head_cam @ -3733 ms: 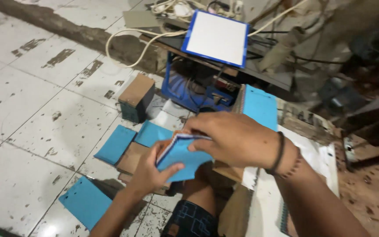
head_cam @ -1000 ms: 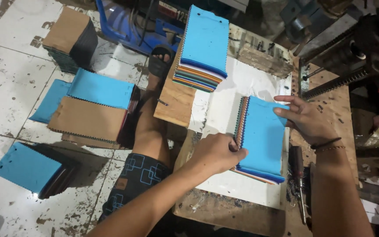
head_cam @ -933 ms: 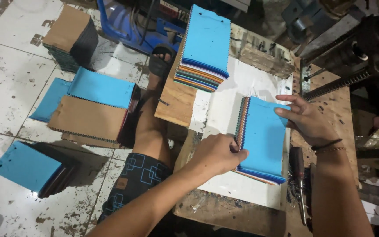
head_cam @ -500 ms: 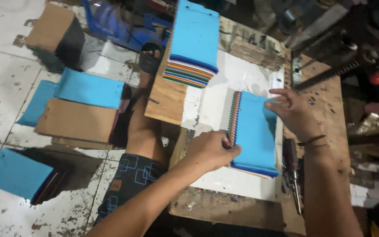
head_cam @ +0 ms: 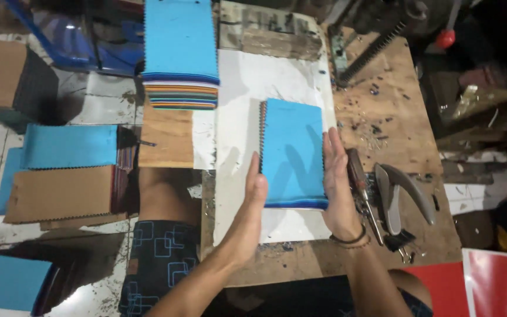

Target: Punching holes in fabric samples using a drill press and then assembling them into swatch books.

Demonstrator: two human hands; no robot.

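Worn wooden desk filled the view, with a white sheet spread across it. On that sheet lay a stack of blue-covered swatches, pressed between two flat, open hands: left hand against its left edge, right hand against its right edge. Another blue-topped stack sat farther back. A screwdriver lay just right of the right hand.

Wooden bench: white sheet, fabric stacks.

The left hand and right hand press flat against both sides of a blue fabric stack lying on white paper on the wooden table.
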